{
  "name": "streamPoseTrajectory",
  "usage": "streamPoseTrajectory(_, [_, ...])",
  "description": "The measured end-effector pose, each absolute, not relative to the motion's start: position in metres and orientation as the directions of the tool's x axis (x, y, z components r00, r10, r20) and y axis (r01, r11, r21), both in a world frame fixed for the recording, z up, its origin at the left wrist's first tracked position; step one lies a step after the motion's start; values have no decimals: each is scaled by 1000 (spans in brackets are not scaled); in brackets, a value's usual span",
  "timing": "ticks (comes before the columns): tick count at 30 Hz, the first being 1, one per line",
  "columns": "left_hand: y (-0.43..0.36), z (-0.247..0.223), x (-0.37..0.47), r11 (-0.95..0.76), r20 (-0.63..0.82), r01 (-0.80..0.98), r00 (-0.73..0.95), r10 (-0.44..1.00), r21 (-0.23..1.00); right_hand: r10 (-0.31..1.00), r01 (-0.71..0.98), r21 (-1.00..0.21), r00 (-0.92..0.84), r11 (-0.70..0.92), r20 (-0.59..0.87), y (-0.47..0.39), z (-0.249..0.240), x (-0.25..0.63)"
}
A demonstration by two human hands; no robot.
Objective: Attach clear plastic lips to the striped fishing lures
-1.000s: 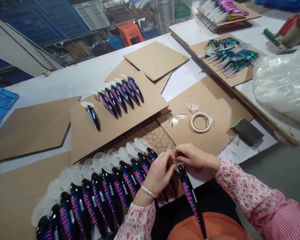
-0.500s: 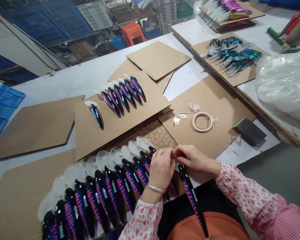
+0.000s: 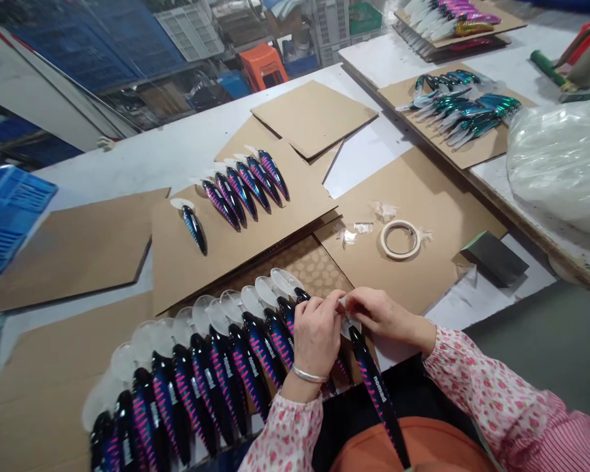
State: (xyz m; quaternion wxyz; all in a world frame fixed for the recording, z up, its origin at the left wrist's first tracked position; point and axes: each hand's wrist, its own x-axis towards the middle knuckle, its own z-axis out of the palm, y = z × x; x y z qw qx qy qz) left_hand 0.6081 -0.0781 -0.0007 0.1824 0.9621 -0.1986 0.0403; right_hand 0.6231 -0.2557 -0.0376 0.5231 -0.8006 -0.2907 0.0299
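A dark fishing lure (image 3: 373, 383) with pink stripes and white "nomad" lettering slants down toward my orange-and-black lap. Its clear lip is between my hands. My left hand (image 3: 318, 331), with a silver bangle at the wrist, is closed in a pinch at that lip. From the other side my right hand (image 3: 386, 316) pinches it too, fingertips almost meeting the left ones. Whatever small piece sits between the fingertips is hidden. To the left, partly behind my left hand, a long row of matching lures (image 3: 248, 373) lies side by side, their clear lips pointing away from me.
Several smaller lures (image 3: 246, 187) lie on a cardboard sheet (image 3: 285, 216) beyond the row. Right of it are a tape roll (image 3: 400, 239), tape scraps (image 3: 347, 236) and a dark block (image 3: 494, 259). Green-blue lures (image 3: 465, 108) and a plastic bag (image 3: 563, 170) occupy the right-hand table.
The view has shifted slightly. Both hands stay at the lure's lip, with the right fingers a little changed in position and more of the lip showing.
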Motion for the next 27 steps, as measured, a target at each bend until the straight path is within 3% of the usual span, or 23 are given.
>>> streamPoseTrajectory(4, [-78, -6, 605, -834, 201, -442, 896, -396, 329, 502, 562, -740, 791, -370, 349, -252, -46, 620])
streamPoseTrajectory(7, [-79, -8, 601, -829, 241, -440, 895, -375, 345, 384, 499, -729, 858, -470, 340, -250, -50, 615])
streamPoseTrajectory(10, [-79, -9, 597, -828, 272, -427, 899, -344, 364, 298, 409, -786, 907, -464, 296, -252, -48, 610])
streamPoseTrajectory(16, [-78, -13, 597, -809, 321, -458, 879, -352, 368, 326, 423, -802, 896, -422, 301, -253, -46, 605])
streamPoseTrajectory(21, [-76, -13, 594, -824, 357, -454, 872, -334, 339, 361, 554, -664, 832, -501, 421, -246, -45, 603])
streamPoseTrajectory(24, [-73, -9, 595, -834, 294, -413, 902, -317, 367, 400, 614, -554, 788, -562, 468, -244, -43, 601])
streamPoseTrajectory(27, [-69, -5, 599, -819, 205, -448, 894, -399, 358, 416, 626, -542, 779, -560, 469, -243, -44, 600])
